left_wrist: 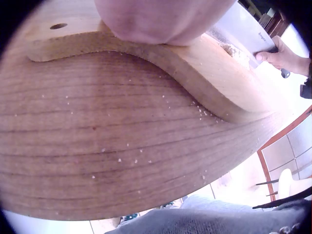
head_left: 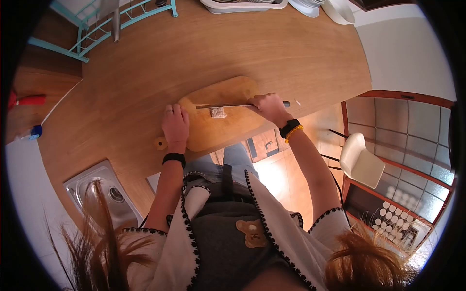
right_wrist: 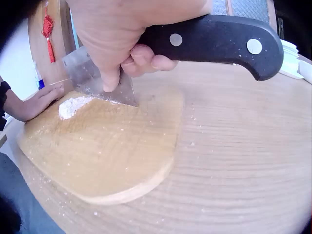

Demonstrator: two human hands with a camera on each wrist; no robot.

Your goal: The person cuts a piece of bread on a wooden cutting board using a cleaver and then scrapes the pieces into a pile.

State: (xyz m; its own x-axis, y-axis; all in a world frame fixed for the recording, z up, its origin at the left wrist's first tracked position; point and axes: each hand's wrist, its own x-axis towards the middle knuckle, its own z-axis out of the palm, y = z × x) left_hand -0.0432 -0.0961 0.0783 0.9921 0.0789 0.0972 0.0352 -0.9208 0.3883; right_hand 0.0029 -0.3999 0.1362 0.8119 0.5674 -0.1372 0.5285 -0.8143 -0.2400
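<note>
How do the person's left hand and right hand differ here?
The left hand rests on the tan wooden cutting board, while the right hand grips a black-handled, broad-bladed metal knife. The left hand shows no beads at its wrist; the right hand has a yellow beaded bracelet. Both have black wristbands.

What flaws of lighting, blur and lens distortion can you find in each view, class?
Head: the wooden table's edges bow, with glare on the tiled floor; left wrist: that floor is nearly bleached white beyond the table; right wrist: the cutting board smears at its far right corner, while the knife handle looks sharper; all three views: black corners.
</note>
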